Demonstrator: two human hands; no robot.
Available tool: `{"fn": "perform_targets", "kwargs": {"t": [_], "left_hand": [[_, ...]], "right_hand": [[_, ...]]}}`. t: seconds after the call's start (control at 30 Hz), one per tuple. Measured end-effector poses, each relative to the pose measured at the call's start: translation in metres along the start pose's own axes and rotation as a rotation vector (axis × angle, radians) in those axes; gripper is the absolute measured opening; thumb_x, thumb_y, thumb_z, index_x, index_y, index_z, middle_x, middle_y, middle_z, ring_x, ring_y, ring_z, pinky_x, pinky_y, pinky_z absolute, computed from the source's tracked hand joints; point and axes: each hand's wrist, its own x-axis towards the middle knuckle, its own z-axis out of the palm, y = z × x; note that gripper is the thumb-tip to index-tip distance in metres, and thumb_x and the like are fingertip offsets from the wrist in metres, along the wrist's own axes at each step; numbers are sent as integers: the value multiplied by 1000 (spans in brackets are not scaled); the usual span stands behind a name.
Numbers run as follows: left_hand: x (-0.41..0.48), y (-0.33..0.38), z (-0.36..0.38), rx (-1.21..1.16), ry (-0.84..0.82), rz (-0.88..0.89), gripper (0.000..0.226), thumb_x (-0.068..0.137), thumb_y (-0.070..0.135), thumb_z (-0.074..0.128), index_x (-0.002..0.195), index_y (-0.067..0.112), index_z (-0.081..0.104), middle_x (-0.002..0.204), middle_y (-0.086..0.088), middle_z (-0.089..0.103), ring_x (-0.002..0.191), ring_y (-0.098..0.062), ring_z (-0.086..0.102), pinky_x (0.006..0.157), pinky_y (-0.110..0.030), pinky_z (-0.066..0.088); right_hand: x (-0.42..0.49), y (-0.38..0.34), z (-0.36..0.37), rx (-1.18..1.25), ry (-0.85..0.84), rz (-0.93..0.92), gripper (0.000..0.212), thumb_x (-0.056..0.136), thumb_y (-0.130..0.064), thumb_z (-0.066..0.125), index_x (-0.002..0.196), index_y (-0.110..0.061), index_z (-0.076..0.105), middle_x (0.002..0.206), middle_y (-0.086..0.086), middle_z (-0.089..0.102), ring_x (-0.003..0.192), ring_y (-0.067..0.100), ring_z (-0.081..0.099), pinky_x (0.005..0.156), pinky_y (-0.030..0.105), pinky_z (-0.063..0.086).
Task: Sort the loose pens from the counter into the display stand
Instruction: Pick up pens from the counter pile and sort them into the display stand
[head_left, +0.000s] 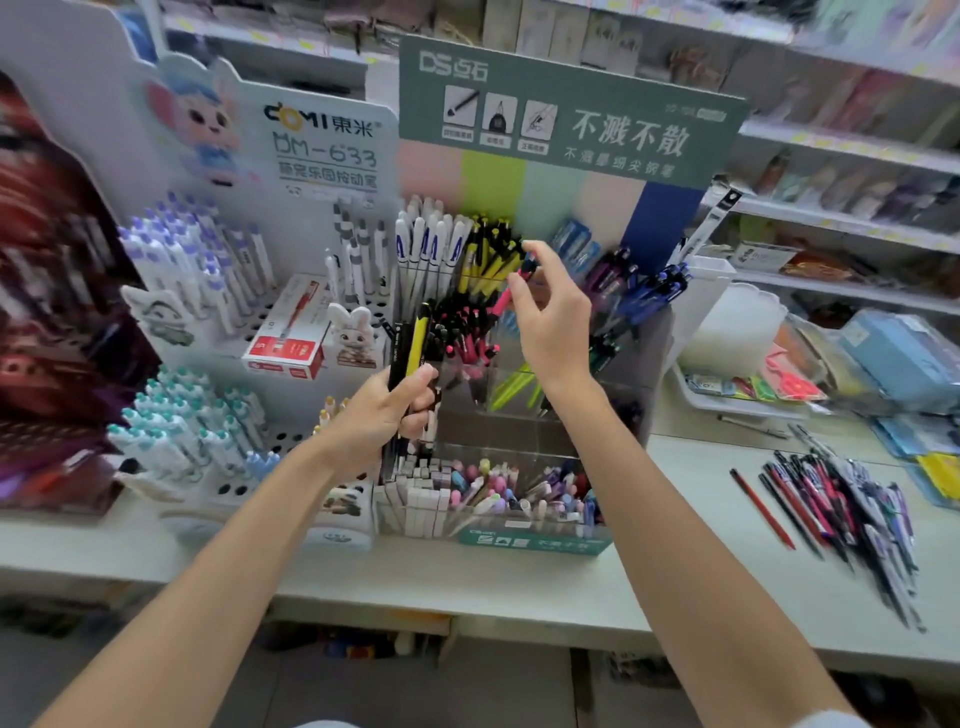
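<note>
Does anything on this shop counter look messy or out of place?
Yes. A jumbled heap of loose pens lies criss-crossed on the counter at the right, outside any stand, with one red pen lying apart beside it. On the white stand at the left, a red box lies across the pen holes.

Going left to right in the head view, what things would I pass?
White rack of purple-capped pens, red-and-white cardboard pen box, left hand gripping yellow and black pens, right hand pinching a pink pen, loose pile of mixed pens.
</note>
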Motion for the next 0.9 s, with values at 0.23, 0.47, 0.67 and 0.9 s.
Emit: {"fn": "perform_targets", "kwargs": {"t": [0.23,0.47,0.67,0.9], "left_hand": [[-17,2,-22,-110,-38,-8,21,106,17,37,114,6,52,76,2,51,60,-8,42,54,-19,37],[-12,9,-16,-149,-19,-31,32,89,21,57,115,3,58,78,-3,64,57,-9,50,53,-21,46],[1,11,2,-75,-30,-16,25,101,22,48,111,2,60,86,-8,70,65,-14,65,59,-22,56],[11,0,2,45,65,40,24,104,23,43,109,2,56,75,-4,65,53,-11,47,49,-21,39]], "right_hand": [[-19,22,39,-293,-318,-63,30,94,-13,62,123,-5,67,107,17,68,105,35,58,97,45,45],[-22,-25,16,136,-350,84,41,94,-26,64,134,-20,56,104,-4,66,94,9,62,84,24,52],[-30,-29,5,314,-329,254,34,91,-14,69,124,-9,62,100,7,70,81,9,70,66,23,56],[-27,-20,-20,315,76,231,36,91,-10,67,124,-15,53,87,6,71,82,21,70,80,40,59]]}}
